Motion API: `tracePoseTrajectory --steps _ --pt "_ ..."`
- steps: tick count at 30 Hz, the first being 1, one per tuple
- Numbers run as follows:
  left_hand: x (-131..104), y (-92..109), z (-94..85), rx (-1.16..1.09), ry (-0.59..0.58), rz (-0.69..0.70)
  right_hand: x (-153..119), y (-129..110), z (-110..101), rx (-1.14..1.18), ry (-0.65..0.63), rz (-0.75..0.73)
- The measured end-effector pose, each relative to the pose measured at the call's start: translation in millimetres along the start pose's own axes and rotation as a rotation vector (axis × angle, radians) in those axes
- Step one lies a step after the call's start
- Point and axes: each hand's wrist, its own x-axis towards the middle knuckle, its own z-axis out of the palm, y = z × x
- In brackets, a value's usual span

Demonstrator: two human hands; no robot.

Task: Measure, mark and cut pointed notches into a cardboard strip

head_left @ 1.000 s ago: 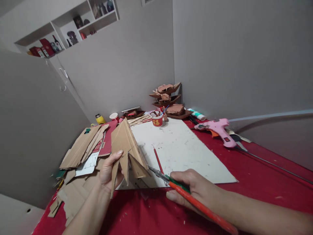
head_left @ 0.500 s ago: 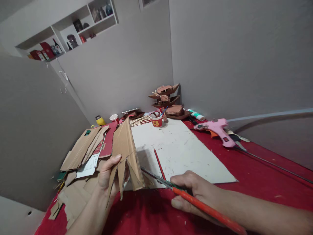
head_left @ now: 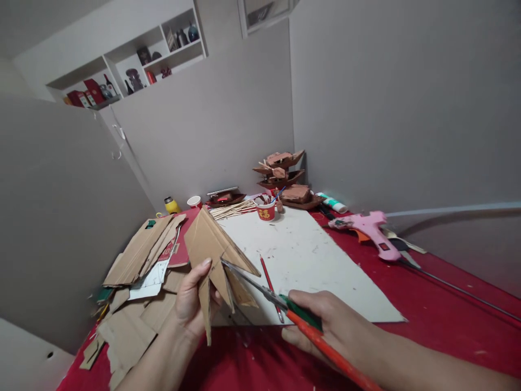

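Note:
My left hand [head_left: 199, 298] is closed on a piece of brown cardboard [head_left: 209, 239], thumb on its face, fingers behind. Pointed strips with slits between them hang from the cardboard's lower edge. My right hand [head_left: 329, 320] grips a pair of scissors [head_left: 268, 296] with orange-red and green handles. A scissor blade lies across the cardboard, its tip near the top of a slit; the other blade is hard to make out. Beyond the scissors, a red pencil [head_left: 268, 277] rests on a white board [head_left: 325, 271].
Cardboard scraps [head_left: 134, 326] lie piled on the left of the red table [head_left: 448, 304]. A pink glue gun [head_left: 372, 228] with a cord lies to the right. Toward the back stand a red paper cup [head_left: 266, 212], thin sticks [head_left: 232, 210] and stacked brown model boats [head_left: 280, 174].
The cardboard has tilted, its top edge leaning rightward and down. The scissor tip has moved onto its face at a slit. The whole view has shifted slightly.

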Motion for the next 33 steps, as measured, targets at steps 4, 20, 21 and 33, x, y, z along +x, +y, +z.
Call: tracePoseTrajectory --steps 4,20,21,33 --pt "-3.4 -0.6 -1.3 -0.007 0.017 0.03 0.5 5.4 2.3 0.156 -0.093 -0.109" --pt "3.3 27.6 -8.5 0.359 0.094 0.262 -1.5 -7.7 -6.8 0.404 -0.121 -0.165" --pt "7.8 31.9 -10.1 0.394 0.102 0.329 -2.0 -9.0 -8.3 0.418 -0.088 -0.116" --pt "2.0 11.7 -13.3 0.983 -0.101 0.816 0.8 -1.8 -16.7 0.519 -0.174 0.021"
